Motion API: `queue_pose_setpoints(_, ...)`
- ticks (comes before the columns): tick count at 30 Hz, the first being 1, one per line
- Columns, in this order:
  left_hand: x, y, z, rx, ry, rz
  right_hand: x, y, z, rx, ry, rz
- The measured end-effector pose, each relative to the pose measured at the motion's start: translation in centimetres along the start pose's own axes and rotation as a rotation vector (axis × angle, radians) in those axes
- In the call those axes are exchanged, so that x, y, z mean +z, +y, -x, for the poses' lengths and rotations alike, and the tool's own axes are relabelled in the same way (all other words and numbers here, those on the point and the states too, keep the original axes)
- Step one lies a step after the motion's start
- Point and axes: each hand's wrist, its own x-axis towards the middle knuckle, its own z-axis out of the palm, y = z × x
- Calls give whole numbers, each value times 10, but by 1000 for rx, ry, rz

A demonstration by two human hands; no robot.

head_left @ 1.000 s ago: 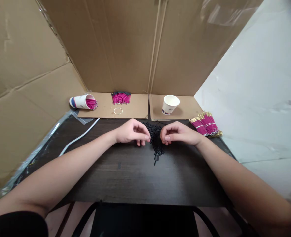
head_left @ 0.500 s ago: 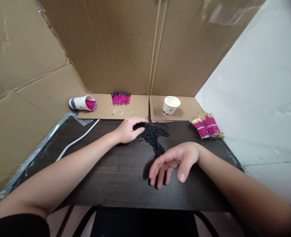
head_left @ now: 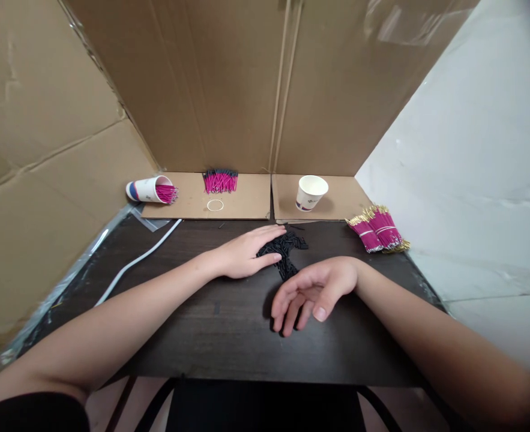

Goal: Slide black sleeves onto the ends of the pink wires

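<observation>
A heap of short black tube pieces (head_left: 287, 252) lies in the middle of the dark table (head_left: 210, 324). My left hand (head_left: 246, 255) rests flat on the heap's left side, fingers stretched out over the pieces. My right hand (head_left: 310, 291) hovers just in front of the heap, palm turned inward, fingers loosely spread and pointing down at the tabletop, holding nothing I can see.
At the back on cardboard flaps lie a tipped paper cup (head_left: 147, 189) with pink wires, a loose pink wire pile (head_left: 220, 180), a rubber band (head_left: 215, 205) and an upright paper cup (head_left: 310, 192). Bundled pink wires (head_left: 379, 231) lie at right. A white cable (head_left: 134, 261) runs at left.
My right hand left the heap and dropped toward the table's front, opening. My left hand unfolded from a pinch and spread flat over the black pieces, sliding right.
</observation>
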Motion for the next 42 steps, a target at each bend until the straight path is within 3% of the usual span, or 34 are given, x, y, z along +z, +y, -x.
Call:
queue_pose_setpoints(3,5,7,3,67,47,33,-2,-2,5,-45,85,27)
queue_pose_setpoints(6,1,7,6,72,291,-58,-5,-5,12,-105,179,64)
queue_pose_setpoints(9,-10,-1,7,-94,544,-242,-8,-8,16,-161,250,118)
queue_pose_setpoints(12,-18,-10,7,-311,605,-440,-11,-9,20,-190,287,160)
queue_pose_setpoints(14,-18,-11,5,-383,606,-559,-14,-10,22,-194,308,178)
queue_pose_setpoints(18,-10,-1,5,-401,551,-738,-18,-12,29,-209,349,200)
queue_pose_setpoints(23,2,14,6,-470,444,-774,-6,-18,27,-225,363,239)
queue_pose_setpoints(26,8,18,7,-499,421,-707,14,-17,9,-223,230,165)
queue_pose_setpoints(30,11,23,6,-530,362,-656,31,-7,-19,-99,59,107)
queue_pose_setpoints(34,12,24,6,-389,295,-538,24,1,-22,-150,148,45)
queue_pose_setpoints(38,14,17,6,-157,251,-324,9,-1,-8,-176,215,88)
queue_pose_setpoints(42,12,11,6,-30,193,-153,-4,-3,7,-226,265,116)
